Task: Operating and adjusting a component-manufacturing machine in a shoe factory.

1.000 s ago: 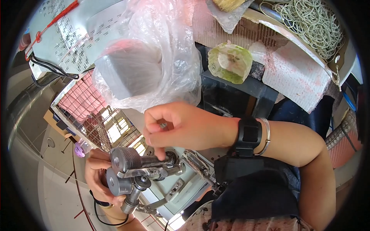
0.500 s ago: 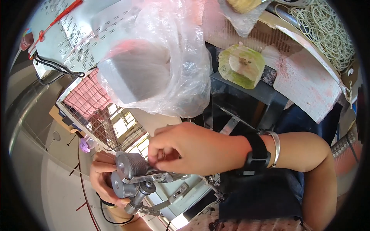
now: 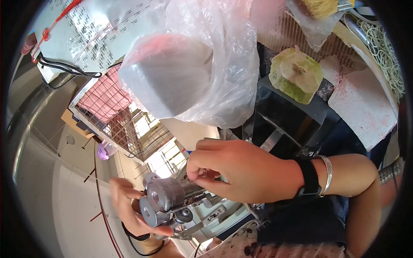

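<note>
Knurled roller: the grey metal cylinder with a cross-hatched rim (image 3: pixel 174 194) sits at the near end of a metal shaft, apparently fitted.
Smooth roller: the plain grey metal disc-shaped cylinder (image 3: pixel 150 213) lies just below and left of it.
Left hand: the left hand (image 3: pixel 127 209), slightly blurred, is half open around the rollers' left side, thumb beneath the smooth roller; how firm its grip is, I cannot tell.
Right hand: the right hand (image 3: pixel 234 172) is over the shaft behind the knurled roller, fingers curled in toward the thumb; whether this grip pinches anything is hidden.
Machine: the pale, grey-green metal body (image 3: pixel 228 223) stands below the right hand.
Progress: both rollers look mounted and both hands are at them, so work there seems under way; no finished piece can be made out, and how much is left cannot be judged.
Above: a crumpled translucent plastic bag (image 3: pixel 234 81), and right of it a yellow-green, waxy-looking lump (image 3: pixel 297 75).
Left side: a wire basket (image 3: pixel 88 96) with pink cloth (image 3: pixel 112 92).
</note>
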The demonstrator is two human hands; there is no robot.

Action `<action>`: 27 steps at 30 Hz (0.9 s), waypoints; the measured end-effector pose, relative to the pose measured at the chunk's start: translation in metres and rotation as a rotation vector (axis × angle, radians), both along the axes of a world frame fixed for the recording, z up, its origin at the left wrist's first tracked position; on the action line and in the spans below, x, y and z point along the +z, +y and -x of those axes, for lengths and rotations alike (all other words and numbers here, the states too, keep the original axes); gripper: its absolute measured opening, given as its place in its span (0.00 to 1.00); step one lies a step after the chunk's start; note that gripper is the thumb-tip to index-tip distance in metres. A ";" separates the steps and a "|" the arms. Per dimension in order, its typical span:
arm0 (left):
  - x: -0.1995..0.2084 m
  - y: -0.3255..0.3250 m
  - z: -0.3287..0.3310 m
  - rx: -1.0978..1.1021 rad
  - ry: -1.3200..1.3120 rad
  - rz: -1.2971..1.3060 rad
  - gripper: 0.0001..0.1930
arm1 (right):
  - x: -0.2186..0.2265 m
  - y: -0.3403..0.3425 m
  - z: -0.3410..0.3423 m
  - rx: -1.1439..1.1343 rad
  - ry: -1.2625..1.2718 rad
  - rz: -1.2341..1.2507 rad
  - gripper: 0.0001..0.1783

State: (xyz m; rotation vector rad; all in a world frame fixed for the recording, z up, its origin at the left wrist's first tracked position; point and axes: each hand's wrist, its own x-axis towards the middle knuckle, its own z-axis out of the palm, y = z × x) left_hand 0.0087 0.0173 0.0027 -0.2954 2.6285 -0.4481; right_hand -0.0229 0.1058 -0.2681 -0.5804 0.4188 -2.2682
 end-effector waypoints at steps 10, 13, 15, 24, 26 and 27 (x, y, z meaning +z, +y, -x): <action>0.010 0.004 0.020 -0.130 -0.240 0.125 0.44 | 0.004 0.001 0.000 0.040 0.028 0.062 0.10; 0.007 0.005 0.020 -0.133 -0.239 0.111 0.44 | 0.009 0.004 -0.005 0.078 0.035 0.073 0.13; 0.006 0.004 0.020 -0.129 -0.214 0.088 0.43 | 0.011 0.009 -0.008 0.034 -0.013 0.069 0.12; 0.021 -0.015 0.015 -0.020 -0.182 -0.221 0.42 | 0.007 0.019 -0.009 0.053 0.049 0.041 0.19; 0.019 -0.014 0.012 0.046 -0.130 -0.285 0.43 | 0.006 0.020 -0.008 0.049 0.094 0.020 0.21; 0.017 -0.011 0.011 0.037 -0.117 -0.265 0.43 | 0.005 0.021 -0.008 0.022 0.081 0.032 0.21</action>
